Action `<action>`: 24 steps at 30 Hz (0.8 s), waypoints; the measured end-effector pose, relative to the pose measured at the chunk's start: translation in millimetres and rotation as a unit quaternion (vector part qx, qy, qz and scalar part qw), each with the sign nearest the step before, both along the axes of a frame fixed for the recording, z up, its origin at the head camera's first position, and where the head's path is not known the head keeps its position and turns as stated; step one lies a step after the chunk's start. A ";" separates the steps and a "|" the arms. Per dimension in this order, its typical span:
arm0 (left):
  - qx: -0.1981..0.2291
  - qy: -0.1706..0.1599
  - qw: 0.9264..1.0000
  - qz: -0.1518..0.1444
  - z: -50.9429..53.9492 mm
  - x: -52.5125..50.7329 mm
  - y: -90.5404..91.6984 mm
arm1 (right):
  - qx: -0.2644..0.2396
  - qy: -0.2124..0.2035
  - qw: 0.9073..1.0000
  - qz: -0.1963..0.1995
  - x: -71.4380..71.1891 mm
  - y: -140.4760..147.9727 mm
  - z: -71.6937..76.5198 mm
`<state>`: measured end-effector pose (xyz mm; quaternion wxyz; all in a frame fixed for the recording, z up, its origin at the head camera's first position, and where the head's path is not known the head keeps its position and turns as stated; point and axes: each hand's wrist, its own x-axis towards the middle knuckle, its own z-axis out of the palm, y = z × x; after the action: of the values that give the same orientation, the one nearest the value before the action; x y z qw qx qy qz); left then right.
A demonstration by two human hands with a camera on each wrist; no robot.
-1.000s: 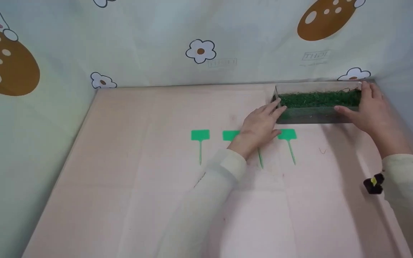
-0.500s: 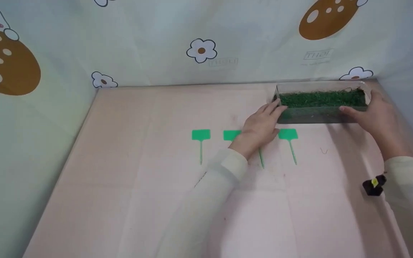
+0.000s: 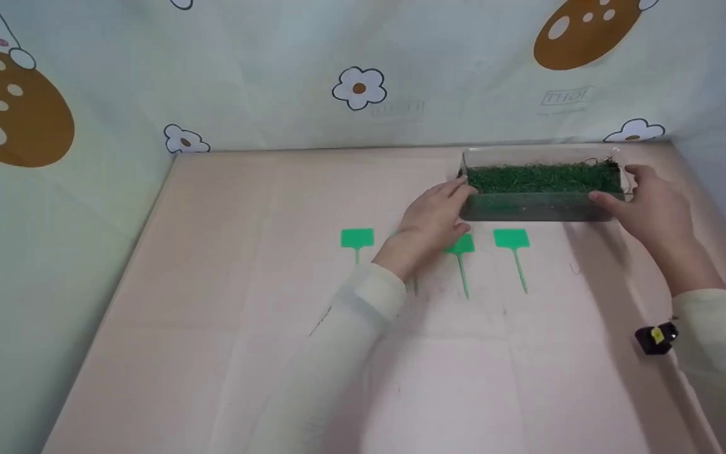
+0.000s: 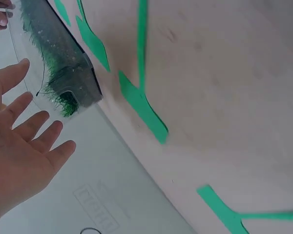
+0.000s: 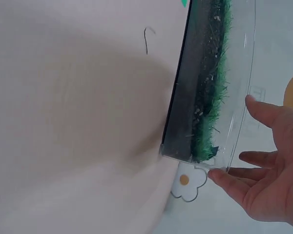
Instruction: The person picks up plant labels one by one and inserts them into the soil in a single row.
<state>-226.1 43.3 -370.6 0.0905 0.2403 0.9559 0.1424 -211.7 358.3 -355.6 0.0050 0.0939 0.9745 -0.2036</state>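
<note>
A clear rectangular plastic box (image 3: 542, 208) with a strip of green artificial grass (image 3: 539, 178) inside sits near the back right of the table. At its left end is my left hand (image 3: 426, 221), fingers extended against the end wall; the left wrist view shows these fingers spread. My right hand (image 3: 656, 205) is at the opposite end, thumb by the front rim and fingers loosely bent beside the right wall. In the right wrist view the right hand (image 5: 271, 161) has a fingertip at the box corner. Several green T-shaped plant labels (image 3: 512, 239) lie in front, one mostly hidden under the left forearm.
The pink-covered table (image 3: 180, 284) meets a pale curtain (image 3: 262, 75) printed with flowers at the back. A small black object with a yellow mark (image 3: 656, 338) is at the right sleeve. A thin dark strand (image 5: 146, 41) lies on the cover.
The grass-filled box has slid left, away from the right corner, and both hands have shifted left with it. My right fingers have come off the back rim to the right end. The labels stay put.
</note>
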 end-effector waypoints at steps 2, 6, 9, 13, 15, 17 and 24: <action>0.007 -0.008 1.000 0.003 1.2 1.0 -8.0 | -0.009 0.000 1.000 0.001 1.2 -5.1 -0.1; 0.027 -0.019 0.999 0.016 2.7 2.3 -25.3 | -0.028 -0.002 1.000 0.005 0.8 -16.9 1.4; 0.041 -0.021 0.999 0.028 3.5 3.4 -39.4 | -0.037 -0.002 0.999 0.014 -1.1 -27.0 3.2; 0.058 -0.020 0.997 0.043 4.6 4.8 -57.4 | -0.051 0.000 0.998 0.030 -4.1 -40.3 4.8; 0.065 -0.020 0.996 0.051 4.9 5.2 -64.9 | -0.060 0.001 0.998 0.037 -4.9 -46.3 4.7; 0.065 -0.020 0.996 0.058 5.3 6.1 -72.4 | -0.068 0.004 0.997 0.045 -5.7 -52.0 4.8; 0.068 -0.020 0.995 0.075 6.9 8.0 -90.9 | -0.086 -0.001 0.994 0.060 -6.7 -65.8 6.3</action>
<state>-218.1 -47.5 -363.6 0.0824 0.1704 0.9573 0.2188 -218.4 292.5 -349.3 0.0258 0.0344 0.9574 -0.2856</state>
